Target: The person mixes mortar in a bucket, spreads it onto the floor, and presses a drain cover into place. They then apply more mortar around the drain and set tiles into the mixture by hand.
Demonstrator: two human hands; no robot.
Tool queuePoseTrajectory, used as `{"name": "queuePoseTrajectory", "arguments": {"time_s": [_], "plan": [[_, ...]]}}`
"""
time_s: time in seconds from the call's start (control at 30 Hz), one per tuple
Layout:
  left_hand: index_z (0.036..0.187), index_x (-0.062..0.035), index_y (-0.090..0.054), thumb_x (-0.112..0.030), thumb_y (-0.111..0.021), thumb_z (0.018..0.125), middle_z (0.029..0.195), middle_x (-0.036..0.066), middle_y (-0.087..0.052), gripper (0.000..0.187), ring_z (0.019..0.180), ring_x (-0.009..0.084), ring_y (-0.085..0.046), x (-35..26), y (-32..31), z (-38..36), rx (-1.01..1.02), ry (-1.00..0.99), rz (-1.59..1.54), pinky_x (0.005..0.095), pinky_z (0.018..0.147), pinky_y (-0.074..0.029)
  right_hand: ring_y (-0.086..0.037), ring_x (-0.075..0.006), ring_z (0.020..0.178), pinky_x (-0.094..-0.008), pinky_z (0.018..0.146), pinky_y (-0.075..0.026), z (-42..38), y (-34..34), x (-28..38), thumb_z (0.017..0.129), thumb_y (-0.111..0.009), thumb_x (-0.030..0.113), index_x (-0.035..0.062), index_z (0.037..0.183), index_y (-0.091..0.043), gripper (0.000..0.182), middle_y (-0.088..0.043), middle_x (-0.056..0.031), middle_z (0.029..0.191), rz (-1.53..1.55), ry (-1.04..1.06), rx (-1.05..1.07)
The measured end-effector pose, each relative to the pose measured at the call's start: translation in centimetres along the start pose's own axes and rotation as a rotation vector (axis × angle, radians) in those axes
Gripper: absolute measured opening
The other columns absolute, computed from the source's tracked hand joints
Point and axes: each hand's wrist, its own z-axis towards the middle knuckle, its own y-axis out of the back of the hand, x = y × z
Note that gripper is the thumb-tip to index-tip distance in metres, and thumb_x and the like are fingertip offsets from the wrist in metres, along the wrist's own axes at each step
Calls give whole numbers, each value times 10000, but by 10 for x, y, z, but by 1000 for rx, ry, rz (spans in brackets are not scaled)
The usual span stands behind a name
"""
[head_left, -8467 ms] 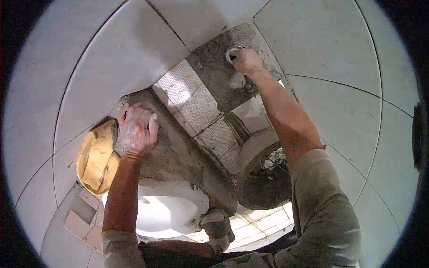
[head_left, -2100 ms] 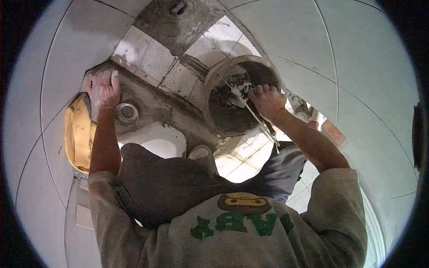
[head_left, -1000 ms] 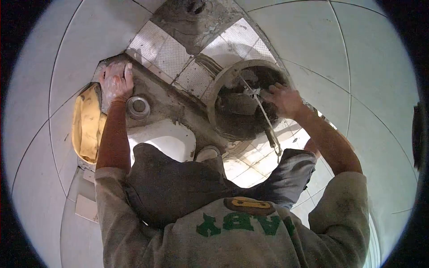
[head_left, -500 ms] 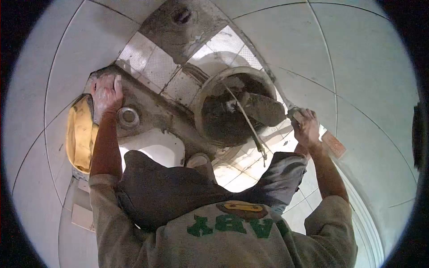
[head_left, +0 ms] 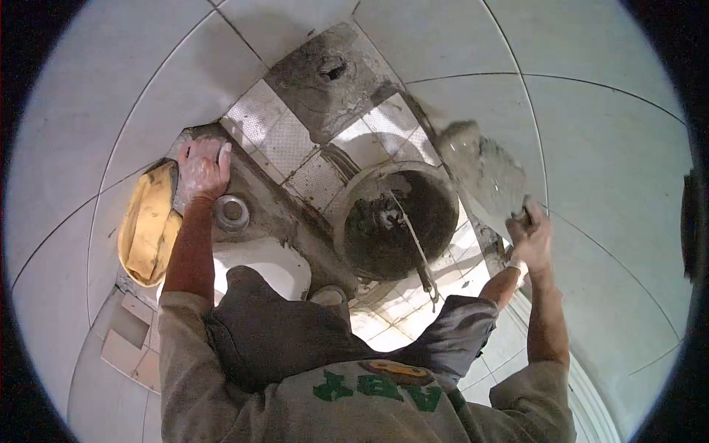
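My right hand [head_left: 530, 235] is closed round the handle of a broad grey trowel [head_left: 493, 177], whose wet blade is raised at the right of the bucket, by the tiled wall. My left hand [head_left: 204, 168], dusted pale, rests on the grey cement ledge at the left with its fingers forward. A round bucket [head_left: 343, 240] between my hands holds dark wet mix, and a thin stick [head_left: 413, 240] leans across its rim. Near my left wrist a round pipe opening [head_left: 232, 214] sits in the ledge.
A yellow container [head_left: 150, 225] lies left of my left forearm. A white basin-like surface [head_left: 262, 266] is in front of my knees. Beyond the bucket are textured floor tiles [head_left: 260, 111] and a cement patch with a hole [head_left: 332, 70]. Large tiled walls stand on both sides.
My right hand has lifted the trowel out from over the bucket and swung it to the right. The view has shifted, and my left hand stays on the ledge.
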Motion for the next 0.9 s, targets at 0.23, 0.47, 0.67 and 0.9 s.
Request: {"name": "queuePoseTrajectory", "arguments": {"time_s": [0.23, 0.47, 0.67, 0.9], "plan": [[934, -88, -651, -318, -497, 909, 986, 70, -650, 278, 1055, 262, -547, -3, 4, 3, -1, 60, -14, 431, 981, -322, -551, -189, 691, -334, 664, -471, 137, -101, 34, 777, -629, 150, 15, 1030, -625, 286, -571, -130, 710, 108, 232, 340], [936, -83, -643, -299, -503, 896, 993, 71, -647, 261, 1067, 250, -543, -3, 5, 4, 98, 65, 16, 430, 1003, -305, -516, -127, 608, -321, 571, -469, 217, -194, 20, 878, -554, 259, 38, 1085, -598, 306, -583, -47, 742, 389, -114, 694], [928, -84, -633, -295, -504, 889, 993, 61, -643, 250, 1065, 249, -544, -2, 1, 2, 35, 34, 9, 432, 1008, -299, -498, -118, 549, -284, 497, -433, 244, -209, 48, 906, -501, 323, 19, 928, -590, 317, -532, -27, 663, 274, -165, 628], [918, -90, -631, -298, -500, 883, 1006, 60, -639, 249, 1057, 256, -544, -2, 5, 4, 80, 42, -18, 431, 1003, -296, -545, -136, 617, -315, 572, -464, 234, -207, 49, 866, -562, 358, 32, 946, -624, 342, -576, -50, 700, 303, -103, 487]]}}
